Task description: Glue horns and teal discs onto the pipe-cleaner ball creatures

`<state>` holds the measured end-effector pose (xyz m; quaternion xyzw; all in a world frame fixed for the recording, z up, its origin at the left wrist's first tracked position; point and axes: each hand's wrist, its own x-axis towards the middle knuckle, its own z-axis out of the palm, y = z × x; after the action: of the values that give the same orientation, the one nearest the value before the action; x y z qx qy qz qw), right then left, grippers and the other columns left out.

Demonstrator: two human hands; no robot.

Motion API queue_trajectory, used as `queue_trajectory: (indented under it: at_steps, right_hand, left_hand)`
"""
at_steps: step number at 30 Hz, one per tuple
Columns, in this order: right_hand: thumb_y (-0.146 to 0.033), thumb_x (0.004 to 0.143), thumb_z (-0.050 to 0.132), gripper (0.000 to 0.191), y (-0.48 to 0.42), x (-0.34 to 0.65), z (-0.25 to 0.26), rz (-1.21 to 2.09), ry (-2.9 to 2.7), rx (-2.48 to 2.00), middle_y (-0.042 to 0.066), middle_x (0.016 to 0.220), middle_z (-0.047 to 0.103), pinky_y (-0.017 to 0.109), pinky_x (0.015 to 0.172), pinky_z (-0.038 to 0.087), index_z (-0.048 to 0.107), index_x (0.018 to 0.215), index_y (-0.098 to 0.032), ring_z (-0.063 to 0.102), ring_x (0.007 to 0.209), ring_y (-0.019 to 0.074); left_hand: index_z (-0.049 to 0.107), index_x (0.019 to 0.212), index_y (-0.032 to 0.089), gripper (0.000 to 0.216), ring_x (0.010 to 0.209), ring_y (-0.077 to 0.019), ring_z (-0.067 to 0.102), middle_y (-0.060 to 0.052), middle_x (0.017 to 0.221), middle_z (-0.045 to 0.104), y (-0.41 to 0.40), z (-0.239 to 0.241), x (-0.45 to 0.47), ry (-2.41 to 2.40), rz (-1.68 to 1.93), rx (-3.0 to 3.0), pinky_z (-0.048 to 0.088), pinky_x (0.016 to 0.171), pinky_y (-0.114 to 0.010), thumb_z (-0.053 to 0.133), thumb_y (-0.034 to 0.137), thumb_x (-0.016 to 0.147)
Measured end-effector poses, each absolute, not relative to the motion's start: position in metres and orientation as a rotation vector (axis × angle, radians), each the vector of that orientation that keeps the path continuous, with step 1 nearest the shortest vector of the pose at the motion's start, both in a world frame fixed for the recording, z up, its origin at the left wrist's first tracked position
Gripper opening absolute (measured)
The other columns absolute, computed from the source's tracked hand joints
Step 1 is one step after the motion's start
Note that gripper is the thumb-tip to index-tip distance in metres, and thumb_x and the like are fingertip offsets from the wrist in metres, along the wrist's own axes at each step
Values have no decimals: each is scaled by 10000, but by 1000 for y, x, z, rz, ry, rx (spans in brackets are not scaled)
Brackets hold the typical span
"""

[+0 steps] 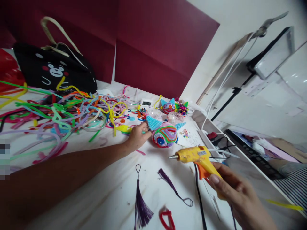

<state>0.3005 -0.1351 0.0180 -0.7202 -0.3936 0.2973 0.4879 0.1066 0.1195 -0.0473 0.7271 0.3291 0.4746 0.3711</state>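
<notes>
A round pipe-cleaner ornament (168, 133), coiled in many colours with a blue eye and light-blue ears, sits on the white table. My left hand (138, 136) is closed at its left side, the fingers pinched by the larger blue ear (153, 123); the fingertips are partly hidden. In my right hand (236, 188) is a yellow hot glue gun (194, 154), its metal nozzle pointing left, just in front of the ornament and apart from it. Near me lie two purple tassels (142, 207) and a bent red pipe-cleaner piece (167, 219).
Loose pipe cleaners (72, 115) pile up at the left, before a black bag (52, 72). Behind the ornament stand two similar ornaments (168, 106), clear balls (175, 117) and a small digital timer (146, 103). The gun's black cord (199, 198) runs toward me.
</notes>
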Motion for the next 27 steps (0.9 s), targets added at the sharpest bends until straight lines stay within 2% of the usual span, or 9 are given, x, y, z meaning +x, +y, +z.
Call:
queue_trajectory:
  at_steps: [3,9,14,17,22,24,27]
  right_hand:
    - [-512,738,737,446,-136,306,14,760,-947,-1696,39,915,657,170,471,393,666,1110,-277,540,679,138]
    - [-482,742,748,413,-134,308,6,759,-892,-1619,67,909,681,187,433,442,650,1071,-253,630,669,177]
    - [-414,717,791,393,-127,301,2,653,-863,-1522,49,1014,698,205,555,547,606,1034,-271,686,790,196]
    - [-380,684,820,403,-121,300,2,553,-899,-1514,42,931,718,201,526,545,584,986,-253,698,743,195]
    - [-376,703,799,483,-111,287,8,447,-1091,-1539,83,839,749,224,406,498,557,1090,-218,705,660,231]
    - [-377,721,785,447,-108,279,9,423,-1120,-1519,99,850,756,236,417,505,558,1070,-214,719,713,255]
    - [-368,758,757,365,-104,272,6,346,-1153,-1515,100,890,759,266,513,552,584,1042,-218,728,805,267]
  left_hand:
    - [419,633,204,104,555,-116,378,57,533,406,121,-49,107,856,1229,1873,307,577,-256,516,196,673]
    - [415,628,207,138,544,-115,388,65,530,395,122,-51,108,863,1253,1876,303,571,-249,535,183,693]
    - [337,599,212,216,557,-107,396,69,542,402,122,-51,109,863,1280,1880,305,583,-245,528,149,678]
    - [328,597,216,221,544,-106,370,74,532,375,123,-51,109,861,1279,1887,291,574,-249,522,141,675]
    - [324,611,219,226,551,-111,374,74,543,372,123,-51,110,892,1277,1885,286,583,-256,527,142,673]
    - [321,616,220,233,553,-113,381,73,551,379,122,-51,110,911,1274,1878,289,589,-259,534,143,669]
    - [319,620,221,240,555,-117,394,68,563,395,122,-50,110,927,1268,1869,292,591,-262,540,143,669]
